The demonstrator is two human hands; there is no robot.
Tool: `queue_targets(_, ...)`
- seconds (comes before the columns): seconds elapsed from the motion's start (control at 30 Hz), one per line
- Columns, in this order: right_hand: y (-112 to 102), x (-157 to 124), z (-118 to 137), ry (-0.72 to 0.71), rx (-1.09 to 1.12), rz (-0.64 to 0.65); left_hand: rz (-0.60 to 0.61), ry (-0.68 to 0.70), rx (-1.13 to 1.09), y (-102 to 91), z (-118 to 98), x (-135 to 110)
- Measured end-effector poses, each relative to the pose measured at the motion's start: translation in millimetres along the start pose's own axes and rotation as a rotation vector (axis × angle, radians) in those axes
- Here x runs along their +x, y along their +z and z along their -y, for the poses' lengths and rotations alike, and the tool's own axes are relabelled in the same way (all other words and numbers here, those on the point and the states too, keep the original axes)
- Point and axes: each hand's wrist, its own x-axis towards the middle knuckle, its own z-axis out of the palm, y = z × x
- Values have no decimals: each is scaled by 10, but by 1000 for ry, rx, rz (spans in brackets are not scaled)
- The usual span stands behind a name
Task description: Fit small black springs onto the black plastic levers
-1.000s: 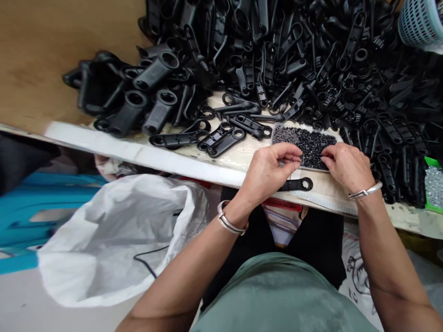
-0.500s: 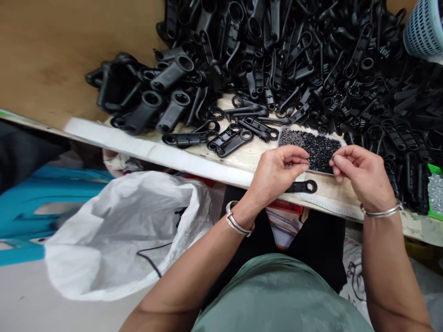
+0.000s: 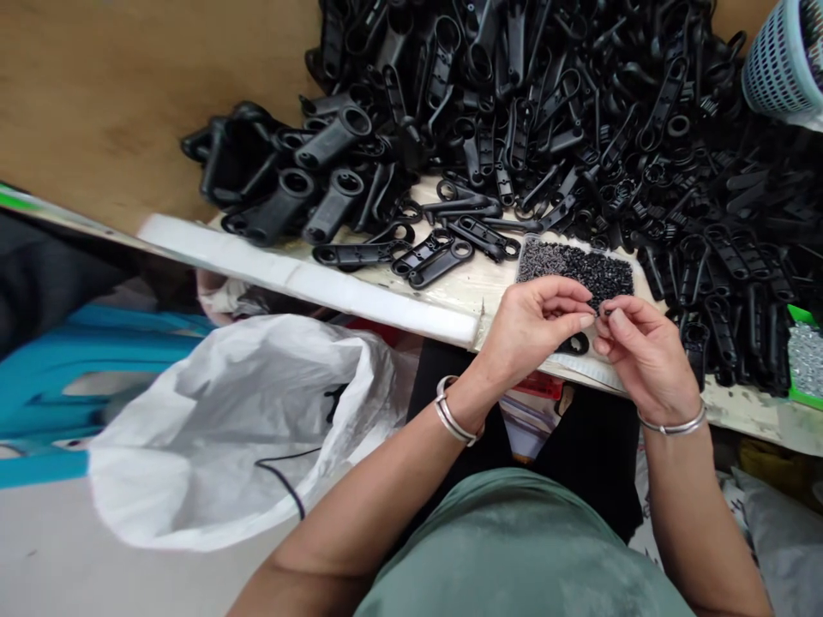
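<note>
My left hand point(image 3: 537, 330) and my right hand point(image 3: 643, 351) meet fingertip to fingertip just in front of a shallow tray of small black screws point(image 3: 572, 261). Both pinch something tiny and dark between thumb and forefinger; I cannot make out what it is. A black plastic handle piece point(image 3: 574, 344) lies on the table edge, mostly hidden under my left hand. Behind the tray rises a big heap of black plastic handles point(image 3: 579, 111). Silver bangles sit on both wrists.
A white plastic bag point(image 3: 244, 420) hangs open below the table edge at the left, beside a blue stool point(image 3: 77, 377). A pale blue basket point(image 3: 781, 56) stands at the far right corner. A green tray of silver screws point(image 3: 803, 351) sits at the right edge.
My right hand has left the screw tray and drawn back toward my left hand, so the fingertips now touch. The left hand has shifted right over the lone handle piece.
</note>
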Motion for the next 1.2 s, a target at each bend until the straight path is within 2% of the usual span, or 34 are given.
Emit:
queue_targets(0.4,-36,-78,-112,78,141,-5,4,-11,-63,-9,28,-40)
queue_targets(0.77,-66,-157,-100,40,109,31,2,-7,-47,6,48,-44)
queue_targets(1.03,-51,-190,-130,-60,61,-57,28,-17,-49,36,63,-54)
queue_targets(1.2,-26,-205,-189,-269,-175,-171,33,-8,-21,40,78,-43)
